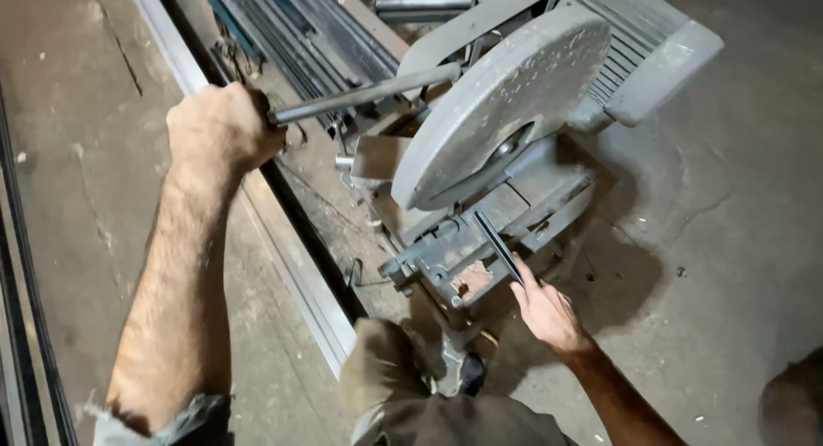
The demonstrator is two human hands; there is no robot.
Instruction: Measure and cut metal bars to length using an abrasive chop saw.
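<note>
While the left hand (221, 127) is closed in a fist round the end of the long metal handle (364, 95) of the chop saw (501, 112), the guard and its disc sit tilted up over the bed, and from where I stand the blade looks clear of the work rather than down in it. His right hand (549, 313) reaches in from below, fingertips pinching the near end of a thin dark metal strip (499, 247) that lies across the saw's base, just under the lower edge of the guard, beside the grey clamp block (446, 262). No sparks show, and the strip looks whole along the length I can see, so I judge the cut itself not yet made: the piece is being lined up or held steady, the handle gripped but not pulled down. More long bars (291, 17) lie stacked behind the saw on the concrete floor (729, 240), and a pale steel length (296, 257) runs past his knee (381, 369). Whether the clamp is tightened I cannot tell
</note>
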